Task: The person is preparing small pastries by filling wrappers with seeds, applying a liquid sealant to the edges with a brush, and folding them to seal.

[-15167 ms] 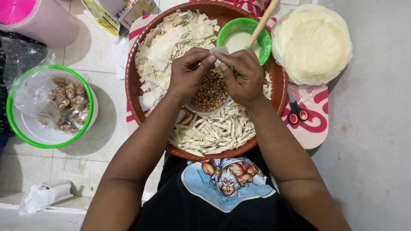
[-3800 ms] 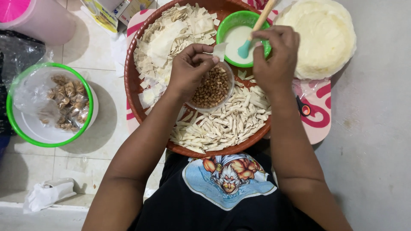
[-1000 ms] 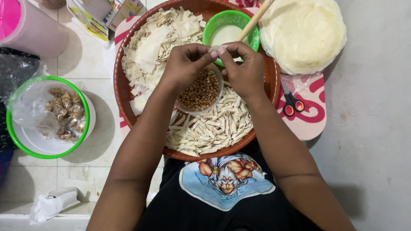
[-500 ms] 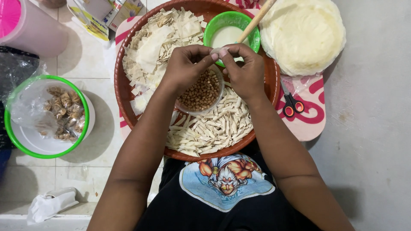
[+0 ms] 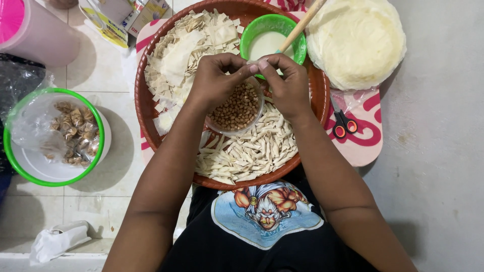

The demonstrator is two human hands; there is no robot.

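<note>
My left hand (image 5: 217,80) and my right hand (image 5: 285,83) meet fingertip to fingertip over a clear bowl of brown peanuts (image 5: 237,108), pinching a small pale dough piece (image 5: 252,64) between them. The bowl rests in a big round reddish-brown tray (image 5: 146,108). Cut dough squares (image 5: 176,55) lie in the tray's far left part, and rolled dough sticks (image 5: 254,153) fill its near part. A green bowl of white paste (image 5: 267,43) with a wooden-handled tool (image 5: 302,25) stands at the tray's far right.
A stack of round pale wrappers (image 5: 355,40) lies at the far right on a pink-and-red board (image 5: 365,143), with red-handled scissors (image 5: 344,123) beside the tray. At left, a green-rimmed bowl (image 5: 30,171) holds a plastic bag of snacks (image 5: 73,133). A pink-lidded container (image 5: 30,30) stands at far left.
Over the last second both hands stayed together above the peanut bowl, fingers shifting slightly on the dough piece. Earlier, my right hand was at the tool in the green bowl.
</note>
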